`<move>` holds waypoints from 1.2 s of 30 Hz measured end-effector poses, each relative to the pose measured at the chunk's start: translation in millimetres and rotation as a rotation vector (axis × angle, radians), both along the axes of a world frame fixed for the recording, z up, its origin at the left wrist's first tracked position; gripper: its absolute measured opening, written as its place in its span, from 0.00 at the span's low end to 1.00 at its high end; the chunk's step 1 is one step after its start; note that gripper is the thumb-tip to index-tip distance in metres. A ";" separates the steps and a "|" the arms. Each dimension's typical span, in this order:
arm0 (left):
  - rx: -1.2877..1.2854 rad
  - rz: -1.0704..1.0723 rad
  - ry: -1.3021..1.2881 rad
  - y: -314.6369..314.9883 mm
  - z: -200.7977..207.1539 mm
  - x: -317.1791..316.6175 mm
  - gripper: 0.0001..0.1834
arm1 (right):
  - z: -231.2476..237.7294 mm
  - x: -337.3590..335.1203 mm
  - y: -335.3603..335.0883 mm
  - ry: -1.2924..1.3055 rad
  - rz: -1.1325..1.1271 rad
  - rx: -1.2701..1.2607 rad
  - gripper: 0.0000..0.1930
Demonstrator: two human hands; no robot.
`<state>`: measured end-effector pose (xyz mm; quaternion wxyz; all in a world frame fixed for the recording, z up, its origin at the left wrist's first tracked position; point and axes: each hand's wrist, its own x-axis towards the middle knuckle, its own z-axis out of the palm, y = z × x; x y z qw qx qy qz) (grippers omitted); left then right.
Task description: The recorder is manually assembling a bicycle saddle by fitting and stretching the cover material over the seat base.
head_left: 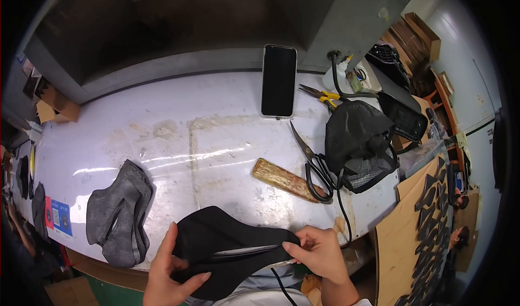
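Your white table (pixel 222 189) catches streaks of light (pixel 230 151). A grey cabinet (pixel 195 62) stands behind, a pale wall (pixel 460 67) to your right.

The fingers (pixel 301 254) are bare, a white sleeve (pixel 363 303) edges the right forearm (pixel 338 292), and white clothing (pixel 266 297) shows below.

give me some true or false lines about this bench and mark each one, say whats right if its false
1. The left hand and right hand both hold the black saddle-shaped piece. True.
2. The scissors are in the right hand. False: they lie on the table, handles by one end of the brown bar.
3. The phone has a dark screen. True.
4. The grey saddle-shaped pieces lie right of the scissors. False: they lie to the left.
5. The pliers have yellow handles. True.
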<state>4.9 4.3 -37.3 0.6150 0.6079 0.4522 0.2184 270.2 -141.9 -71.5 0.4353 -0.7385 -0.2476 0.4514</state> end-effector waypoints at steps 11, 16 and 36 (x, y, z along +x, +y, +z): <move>-0.020 0.022 0.041 2.5 0.6 -5.3 0.61 | 1.3 0.3 6.4 -0.012 0.028 -0.046 0.07; -0.032 0.023 0.023 4.0 1.7 -5.4 0.61 | 1.6 -3.0 10.2 -0.037 0.046 -0.058 0.08; 0.247 0.433 -0.161 -39.2 -40.7 -19.6 0.47 | 26.3 -8.1 24.5 0.112 0.114 -0.075 0.14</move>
